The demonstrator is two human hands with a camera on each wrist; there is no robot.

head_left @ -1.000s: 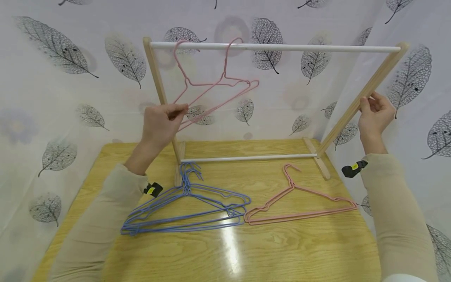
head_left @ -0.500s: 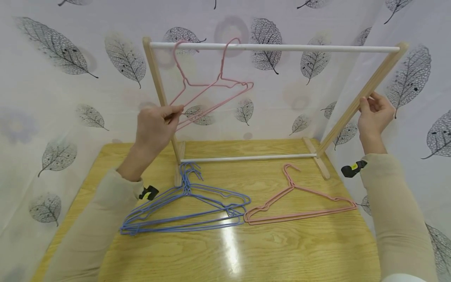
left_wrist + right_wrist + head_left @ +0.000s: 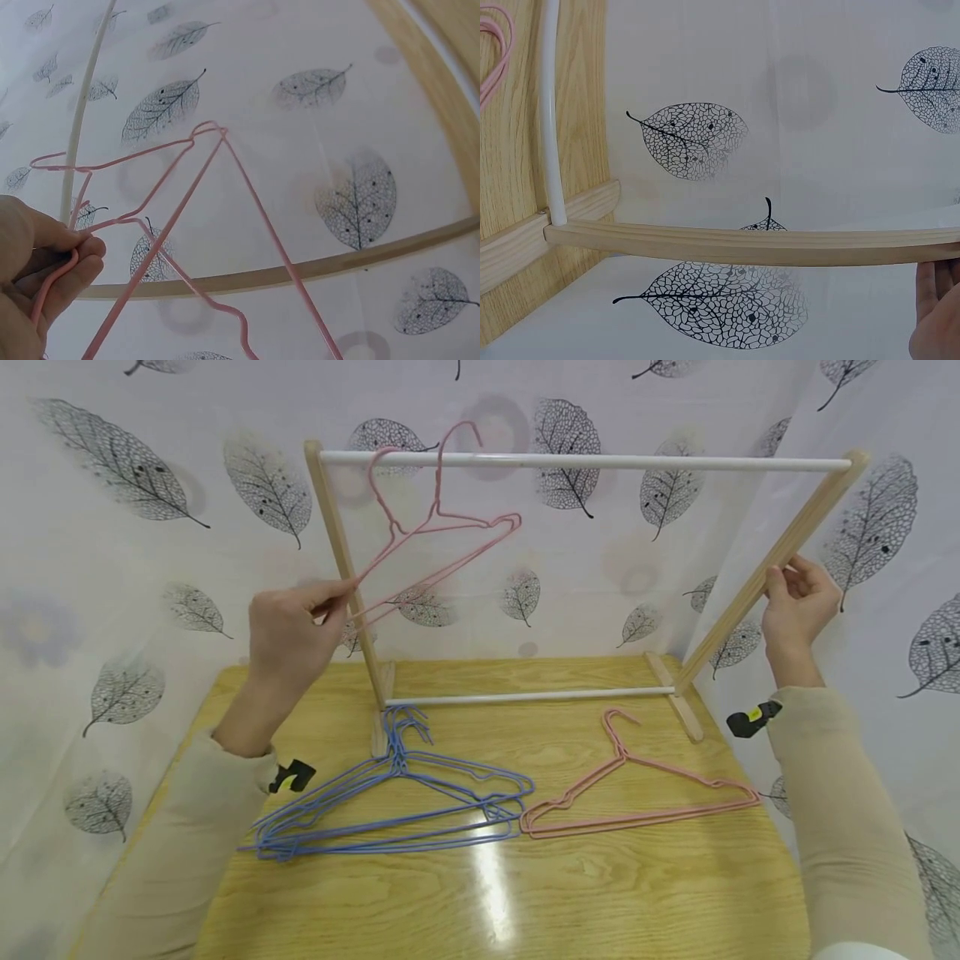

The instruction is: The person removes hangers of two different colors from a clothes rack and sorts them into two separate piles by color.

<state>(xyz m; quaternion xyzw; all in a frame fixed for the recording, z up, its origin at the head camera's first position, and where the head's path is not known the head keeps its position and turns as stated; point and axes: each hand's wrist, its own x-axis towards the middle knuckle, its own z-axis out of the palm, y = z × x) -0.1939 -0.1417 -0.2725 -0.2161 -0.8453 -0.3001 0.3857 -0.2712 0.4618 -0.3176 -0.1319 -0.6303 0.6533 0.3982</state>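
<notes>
In the head view my left hand (image 3: 296, 631) pinches the left end of a pink clothes hanger (image 3: 438, 485). This hanger is tilted, and its hook rises above the white top rail (image 3: 637, 462) of a small wooden rack. Just left of it, a second pink hanger (image 3: 384, 508) hangs from the rail by its hook. The two overlap in the left wrist view, near my left fingers (image 3: 79, 274). My right hand (image 3: 801, 602) grips the rack's right wooden post (image 3: 738, 610), thumb in front and fingers behind; the right wrist view catches only part of that hand.
Several blue hangers (image 3: 397, 768) lie overlapping on the wooden table (image 3: 600, 902), near the rack's left foot. To their right lie stacked pink hangers (image 3: 637, 818). A white lower bar (image 3: 525, 697) joins the rack's feet. Leaf-patterned curtain (image 3: 187, 410) surrounds the table.
My left hand has moved left with the pink hanger. That hanger's hook has shifted left along the rail and risen above it. The right hand has stayed on the post.
</notes>
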